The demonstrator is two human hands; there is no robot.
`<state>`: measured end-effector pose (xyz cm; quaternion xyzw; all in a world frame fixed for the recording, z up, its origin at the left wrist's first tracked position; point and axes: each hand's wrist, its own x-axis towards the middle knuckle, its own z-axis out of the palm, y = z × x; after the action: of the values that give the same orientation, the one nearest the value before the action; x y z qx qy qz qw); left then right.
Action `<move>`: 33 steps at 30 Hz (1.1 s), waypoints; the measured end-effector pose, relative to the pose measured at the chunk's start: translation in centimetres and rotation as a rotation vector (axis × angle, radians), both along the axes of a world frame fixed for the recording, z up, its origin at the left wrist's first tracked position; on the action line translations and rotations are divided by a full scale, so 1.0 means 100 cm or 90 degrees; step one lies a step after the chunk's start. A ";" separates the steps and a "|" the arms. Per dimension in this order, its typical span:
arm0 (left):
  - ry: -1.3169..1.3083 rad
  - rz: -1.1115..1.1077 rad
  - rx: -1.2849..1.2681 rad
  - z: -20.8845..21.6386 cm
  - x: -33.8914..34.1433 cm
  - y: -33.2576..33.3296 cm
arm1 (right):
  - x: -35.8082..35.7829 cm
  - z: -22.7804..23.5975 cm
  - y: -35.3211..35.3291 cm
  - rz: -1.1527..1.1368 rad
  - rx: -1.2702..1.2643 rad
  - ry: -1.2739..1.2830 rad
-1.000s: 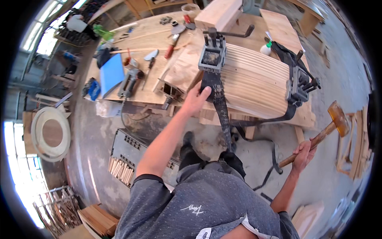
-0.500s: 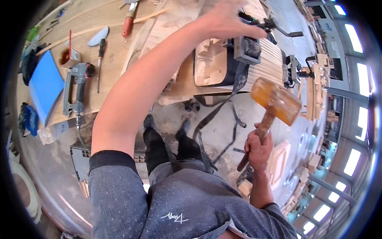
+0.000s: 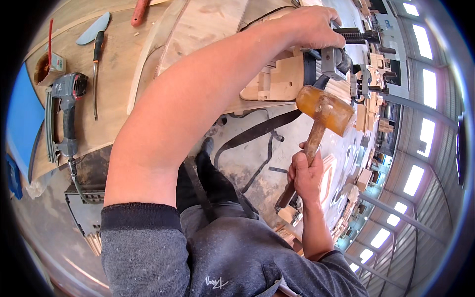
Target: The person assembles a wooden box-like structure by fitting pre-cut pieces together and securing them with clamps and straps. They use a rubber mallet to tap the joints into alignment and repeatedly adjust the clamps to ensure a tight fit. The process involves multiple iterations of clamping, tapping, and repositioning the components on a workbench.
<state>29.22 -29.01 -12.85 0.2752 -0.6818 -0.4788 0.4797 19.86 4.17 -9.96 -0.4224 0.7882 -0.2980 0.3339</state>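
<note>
Head view shows our right hand [image 3: 308, 174] closed on the mallet [image 3: 324, 110] at three o'clock; we strike squarely while our left hand [image 3: 309, 25] grips the clamp [image 3: 341, 58] steady.

**Bench layout, seen from above**

On the workbench [image 3: 123, 64], far left: nail gun [image 3: 63, 114]; scraper [image 3: 95, 37] just right of it. Clamp [image 3: 341, 54] at upper right, under the left hand [image 3: 309, 24]. Mallet [image 3: 324, 111] below the clamp, gripped by the right hand [image 3: 306, 173]. Strap [image 3: 257, 133] below the bench edge.
</note>
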 end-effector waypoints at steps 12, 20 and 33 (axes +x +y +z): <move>0.014 -0.133 0.119 0.038 0.057 0.025 | -0.007 0.194 0.000 0.220 -0.705 -0.036; -0.015 -0.073 0.056 0.018 0.018 0.016 | -0.031 -0.019 0.033 0.048 0.064 0.465; 0.056 -0.134 0.147 0.030 0.019 0.033 | -0.099 -0.042 0.056 0.216 -0.038 0.493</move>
<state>31.16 -25.76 -9.87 0.2342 -0.6258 -0.6131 0.4215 9.93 9.78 -14.19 -0.6366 0.7656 -0.0809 0.0454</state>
